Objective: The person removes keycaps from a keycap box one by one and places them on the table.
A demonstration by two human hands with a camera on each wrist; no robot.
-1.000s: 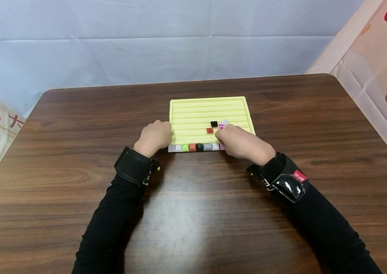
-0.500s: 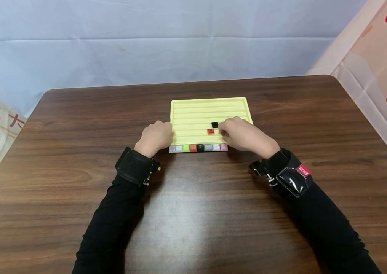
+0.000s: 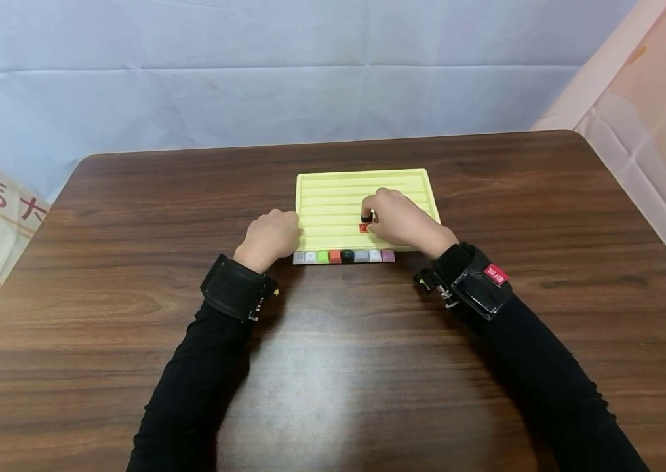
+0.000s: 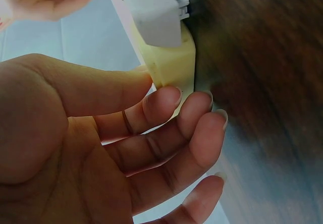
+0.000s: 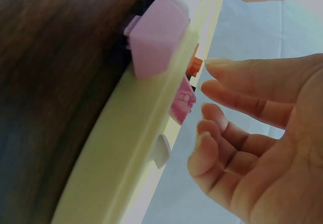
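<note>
My left hand (image 3: 269, 237) pinches the left edge of a pale yellow ridged tray (image 3: 333, 187); in the left wrist view its thumb and index finger meet at the tray's corner (image 4: 174, 65). My right hand (image 3: 400, 219) is over the tray, its thumb and index finger on a small black keycap (image 3: 366, 217). Just below that keycap lies a red keycap (image 3: 364, 228), partly covered by the fingers. The right wrist view shows a loose pink keycap (image 5: 182, 102) and a white keycap (image 5: 162, 152) on the tray, both hidden by the hand in the head view.
Along the tray's front edge runs a row of several coloured keycaps, with a green one (image 3: 323, 257) toward the left and a purple one (image 3: 388, 255) at the right end. The tray lies on a brown wooden table (image 3: 162, 314). A pale cloth (image 3: 250, 85) hangs behind it.
My right hand has moved from the pink and white keycaps leftward and up to the black one, which has shifted slightly left. The left hand keeps its hold on the tray.
</note>
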